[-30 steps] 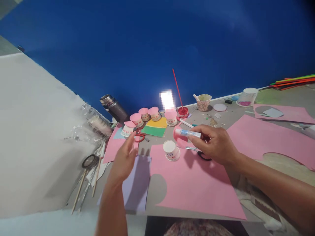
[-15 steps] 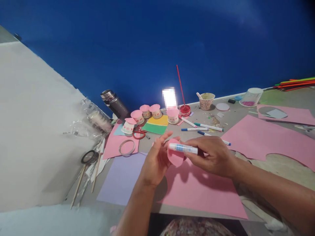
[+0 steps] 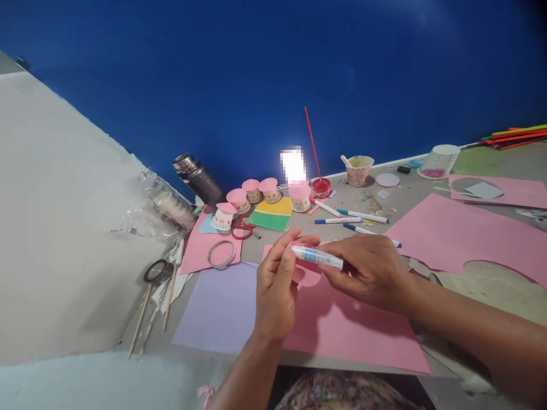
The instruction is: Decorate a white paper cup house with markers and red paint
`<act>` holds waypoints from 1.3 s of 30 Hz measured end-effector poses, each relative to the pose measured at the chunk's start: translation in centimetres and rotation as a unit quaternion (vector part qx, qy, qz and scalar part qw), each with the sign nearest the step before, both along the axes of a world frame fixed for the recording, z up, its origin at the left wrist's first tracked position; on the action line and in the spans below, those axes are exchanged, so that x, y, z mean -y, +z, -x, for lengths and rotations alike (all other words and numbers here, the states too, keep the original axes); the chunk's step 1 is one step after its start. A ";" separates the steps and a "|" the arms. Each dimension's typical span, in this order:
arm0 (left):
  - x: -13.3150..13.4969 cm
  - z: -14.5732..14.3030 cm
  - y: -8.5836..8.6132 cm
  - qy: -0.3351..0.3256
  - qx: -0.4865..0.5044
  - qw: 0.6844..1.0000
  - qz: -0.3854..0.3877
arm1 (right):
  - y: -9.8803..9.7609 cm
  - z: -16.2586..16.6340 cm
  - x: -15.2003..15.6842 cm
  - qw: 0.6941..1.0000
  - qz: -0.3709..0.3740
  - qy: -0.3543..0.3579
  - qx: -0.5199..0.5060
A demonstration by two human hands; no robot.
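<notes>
My right hand (image 3: 370,270) grips a white glue stick (image 3: 318,257) with a blue label, lying level with its tip pointing left. That tip is at a pink paper disc (image 3: 308,277), close to my left thumb. My left hand (image 3: 276,285) holds the disc, its thumb in front and its fingers partly hidden behind. Beneath both hands lies a large pink paper sheet (image 3: 354,336), and a lilac sheet (image 3: 213,310) is to the left.
Several small printed paper cups (image 3: 270,193) topped with pink discs stand at the back. Red scissors (image 3: 242,229), a tape roll (image 3: 221,254) and a dark flask (image 3: 199,181) are leftward. Markers (image 3: 337,220), a brush in red paint (image 3: 321,187) and cut pink paper (image 3: 431,233) lie behind and right.
My left hand has turned, bringing its thumb over the disc's front beside the glue stick's tip. The disc has tilted and shows less of its face. My right hand keeps its grip.
</notes>
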State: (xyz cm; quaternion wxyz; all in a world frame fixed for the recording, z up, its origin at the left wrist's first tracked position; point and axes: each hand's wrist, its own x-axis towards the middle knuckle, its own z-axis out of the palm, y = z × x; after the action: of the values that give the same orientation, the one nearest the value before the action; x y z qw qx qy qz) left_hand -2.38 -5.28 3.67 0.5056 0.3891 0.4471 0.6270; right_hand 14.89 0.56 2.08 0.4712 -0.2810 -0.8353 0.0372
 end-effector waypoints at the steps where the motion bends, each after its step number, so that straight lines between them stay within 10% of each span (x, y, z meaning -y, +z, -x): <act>1: 0.0 0.0 0.1 -0.006 0.011 1.000 0.005 | 0.0 0.1 0.0 1.000 0.016 -0.003 -0.011; 10: -0.6 1.8 0.0 -0.160 0.061 0.982 0.077 | 1.4 -0.3 -0.3 0.957 0.264 0.057 -0.110; 18: -0.4 4.1 0.5 -0.100 0.035 0.992 0.074 | 1.5 -1.2 -1.5 0.822 0.519 0.158 -0.172; 22: -0.9 6.2 0.0 0.033 -0.100 0.994 0.006 | 0.9 -1.7 -2.8 0.757 0.573 0.158 -0.270; 26: -2.3 6.7 -1.0 0.164 -0.398 0.893 -0.133 | 0.9 -1.6 -3.4 0.747 0.572 0.158 -0.299; 31: -4.0 5.2 -2.3 0.066 -0.643 0.727 -0.232 | 0.6 -1.7 -3.8 0.753 0.561 0.163 -0.303; 39: -4.4 4.7 -4.0 -0.037 -0.728 0.647 -0.226 | 0.7 -2.1 -4.5 0.749 0.563 0.147 -0.318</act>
State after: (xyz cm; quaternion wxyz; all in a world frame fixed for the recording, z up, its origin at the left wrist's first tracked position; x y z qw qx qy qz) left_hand -7.09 -0.83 -0.37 -0.0631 0.8384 0.5010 0.2049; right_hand 17.01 5.09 2.78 0.4550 -0.3413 -0.4960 0.6561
